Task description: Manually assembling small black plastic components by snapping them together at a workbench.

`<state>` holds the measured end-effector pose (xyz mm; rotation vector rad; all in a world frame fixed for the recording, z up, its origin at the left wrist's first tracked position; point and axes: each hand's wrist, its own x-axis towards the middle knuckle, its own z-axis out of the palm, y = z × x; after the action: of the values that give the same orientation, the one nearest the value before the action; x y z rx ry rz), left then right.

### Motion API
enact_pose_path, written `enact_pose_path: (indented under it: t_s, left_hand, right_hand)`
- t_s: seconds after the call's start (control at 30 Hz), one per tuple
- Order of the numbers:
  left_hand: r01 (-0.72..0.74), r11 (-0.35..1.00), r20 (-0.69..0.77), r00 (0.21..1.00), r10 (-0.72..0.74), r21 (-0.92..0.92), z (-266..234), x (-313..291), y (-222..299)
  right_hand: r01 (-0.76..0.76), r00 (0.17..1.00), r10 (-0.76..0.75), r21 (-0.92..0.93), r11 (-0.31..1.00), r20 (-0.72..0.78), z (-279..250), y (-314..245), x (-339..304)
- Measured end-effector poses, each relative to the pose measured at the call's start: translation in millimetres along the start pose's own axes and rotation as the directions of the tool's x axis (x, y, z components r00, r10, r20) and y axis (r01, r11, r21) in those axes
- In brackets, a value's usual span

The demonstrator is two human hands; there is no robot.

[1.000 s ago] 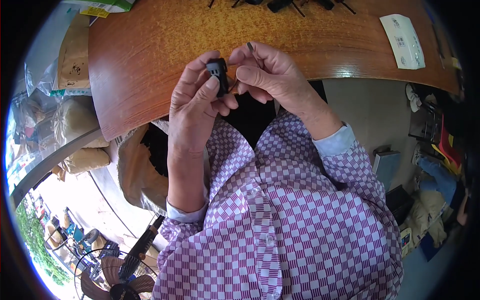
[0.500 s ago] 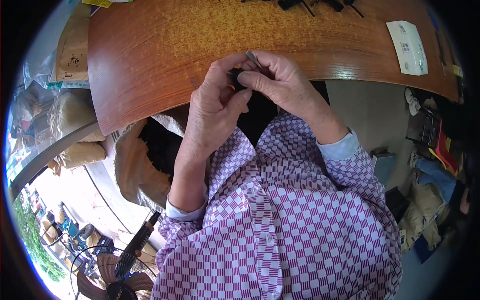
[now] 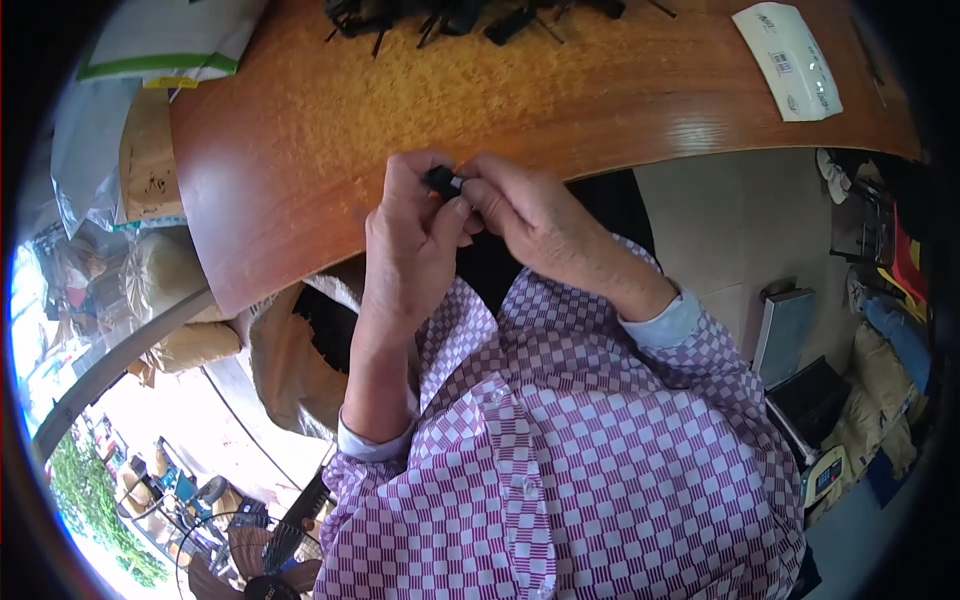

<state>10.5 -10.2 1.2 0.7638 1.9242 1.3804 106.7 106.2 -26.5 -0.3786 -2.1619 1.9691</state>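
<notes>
Just over the near edge of the brown wooden table [image 3: 300,170], both hands meet around a small black piece [image 3: 438,180]. My left hand [image 3: 408,240] is closed and pinches this piece between thumb and fingertips. My right hand [image 3: 530,210] is closed too, its thumb and fingers around a small grey metal blade-like tool [image 3: 457,184]. Only a short bit of that tool shows, and it meets the black piece. The rest of it is hidden by the fingers, and the exact kind of the black piece cannot be made out.
Several black parts with thin stems [image 3: 455,18] lie along the table's far side. A white printed packet [image 3: 788,65] rests at the far right. An open sack [image 3: 285,365] with dark contents stands below the table at left. A fan [image 3: 260,560] is at lower left.
Both hands have moved slightly left and lower in the picture. The tool, upright beside the right fingers before, now points at the black piece. The view has shifted, showing more of the far table.
</notes>
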Motion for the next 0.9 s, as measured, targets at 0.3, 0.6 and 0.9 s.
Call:
enact_pose_path:
  t_s: [0.3, 0.6, 0.9]
  left_hand:
    - [-0.198, 0.915, -0.1, 0.964, 0.247, 0.352, 20.3, 12.4, 13.1]
    - [0.262, 0.727, 0.083, 0.958, -0.273, -0.635, 22.9, 3.2, -2.4]
    - [0.37, 0.461, 0.305, 0.929, -0.211, -0.807, 23.4, 4.2, -19.8]
  right_hand:
    - [0.193, 0.978, -0.193, -0.002, 0.981, -0.078, -26.9, 6.0, 9.0]
    - [-0.313, 0.798, -0.418, -0.891, 0.327, -0.434, -182.5, 34.4, 45.6]
    - [0.037, 0.83, -0.278, -0.449, 0.893, -0.483, -127.0, 25.2, 16.1]
